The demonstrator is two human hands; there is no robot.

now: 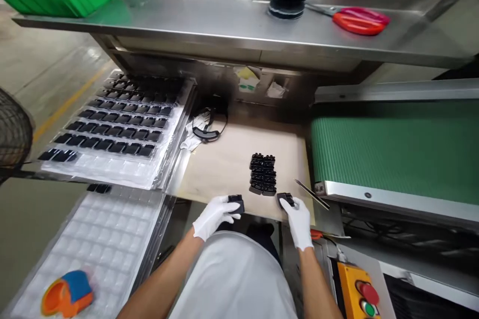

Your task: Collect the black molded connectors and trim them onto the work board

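Observation:
My left hand (214, 216), in a white glove, has its fingers closed on a small black plastic part (236, 203) at the front edge of the paper-covered worktop (219, 172). In my gloved right hand (300, 220), thumb and fingers pinch another small black plastic part (284, 198) low over the worktop. Between and beyond both hands lie two tight columns of similar black parts (263, 175). A thin dark pointed tool (311, 194) rests just right of my right hand.
Trays of black parts (116, 124) are stacked at left, above a white tray (101, 239) bearing an orange-blue tape dispenser (69, 293). A green conveyor (396, 149) flanks the right side, with a yellow button box (355, 289) below. Scissors (361, 21) lie on the metal shelf (209, 17).

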